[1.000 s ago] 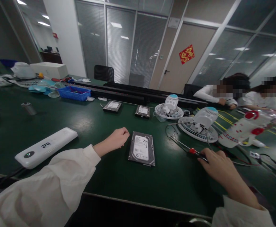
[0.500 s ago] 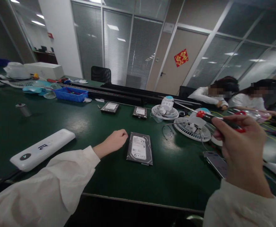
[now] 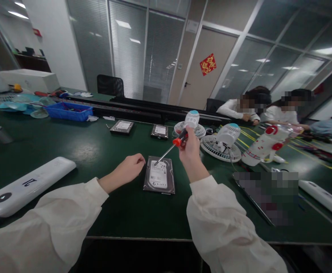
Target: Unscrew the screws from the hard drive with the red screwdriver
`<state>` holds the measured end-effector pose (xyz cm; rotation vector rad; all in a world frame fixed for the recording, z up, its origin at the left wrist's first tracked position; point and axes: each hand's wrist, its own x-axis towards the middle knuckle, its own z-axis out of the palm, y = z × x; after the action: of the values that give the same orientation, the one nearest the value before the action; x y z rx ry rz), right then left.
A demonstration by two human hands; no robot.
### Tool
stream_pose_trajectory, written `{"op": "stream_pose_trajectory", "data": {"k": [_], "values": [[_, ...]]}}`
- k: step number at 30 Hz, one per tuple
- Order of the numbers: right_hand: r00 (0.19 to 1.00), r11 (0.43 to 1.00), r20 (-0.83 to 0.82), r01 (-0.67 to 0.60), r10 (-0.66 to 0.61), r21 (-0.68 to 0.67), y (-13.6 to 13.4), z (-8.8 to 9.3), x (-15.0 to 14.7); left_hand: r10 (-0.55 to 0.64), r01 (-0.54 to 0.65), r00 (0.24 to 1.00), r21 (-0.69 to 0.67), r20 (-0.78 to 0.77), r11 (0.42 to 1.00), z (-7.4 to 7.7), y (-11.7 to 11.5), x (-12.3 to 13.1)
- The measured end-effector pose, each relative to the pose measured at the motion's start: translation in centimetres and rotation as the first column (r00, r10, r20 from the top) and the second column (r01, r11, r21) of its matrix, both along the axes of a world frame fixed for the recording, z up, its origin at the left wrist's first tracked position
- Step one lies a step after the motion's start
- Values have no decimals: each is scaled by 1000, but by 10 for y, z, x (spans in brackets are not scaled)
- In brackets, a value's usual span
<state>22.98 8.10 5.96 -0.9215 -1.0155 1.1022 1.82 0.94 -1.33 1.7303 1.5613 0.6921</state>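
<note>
A hard drive (image 3: pixel 159 179) lies label up on the green table (image 3: pixel 92 151) in front of me. My right hand (image 3: pixel 190 148) is closed round a red-and-black screwdriver (image 3: pixel 171 147), held above the drive with the metal tip pointing down at its top edge. My left hand (image 3: pixel 127 169) rests on the table just left of the drive, fingers curled in a loose fist with nothing visible in them.
Two more hard drives (image 3: pixel 122 127) (image 3: pixel 159 131) lie farther back. Small white fans (image 3: pixel 222 143) and a white-and-red device (image 3: pixel 264 146) stand to the right. A white flat device (image 3: pixel 26 185) lies at left, a blue tray (image 3: pixel 69 112) at back left. People sit at far right.
My right hand picked up the screwdriver from the table at right, raised it, and brought it left over the hard drive. My left hand stayed beside the drive.
</note>
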Motion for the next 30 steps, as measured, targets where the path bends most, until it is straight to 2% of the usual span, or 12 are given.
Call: {"op": "stream_pose_trajectory", "data": {"k": [3, 8, 15, 18, 23, 25, 28, 30], "values": [[988, 995, -121, 96, -98, -25, -6, -3, 1, 4, -4, 1000, 20, 12, 1000, -1, 1, 1], [953, 983, -243, 163, -178, -82, -13, 8, 9, 23, -26, 999, 83, 43, 996, -1, 5, 1], [938, 972, -316, 72, -142, -223, -17, 13, 6, -15, 9, 998, 103, 53, 995, -3, 9, -3], [938, 977, -324, 57, -123, -207, -15, 13, 9, -27, 21, 998, 101, 58, 995, -5, 9, -3], [943, 985, -289, 138, -162, -99, -13, 12, 12, -59, 54, 995, 71, 76, 996, -4, 8, -4], [952, 982, -245, 189, -186, -11, -14, 13, 11, -86, 82, 992, 45, 89, 996, -3, 9, -4], [969, 935, -87, 248, -233, 255, -19, 15, 10, -146, 147, 982, 7, 119, 989, -2, 13, -6], [959, 848, 25, 237, -282, 474, -24, 16, 8, -206, 210, 967, -10, 148, 978, -3, 17, -9]]}}
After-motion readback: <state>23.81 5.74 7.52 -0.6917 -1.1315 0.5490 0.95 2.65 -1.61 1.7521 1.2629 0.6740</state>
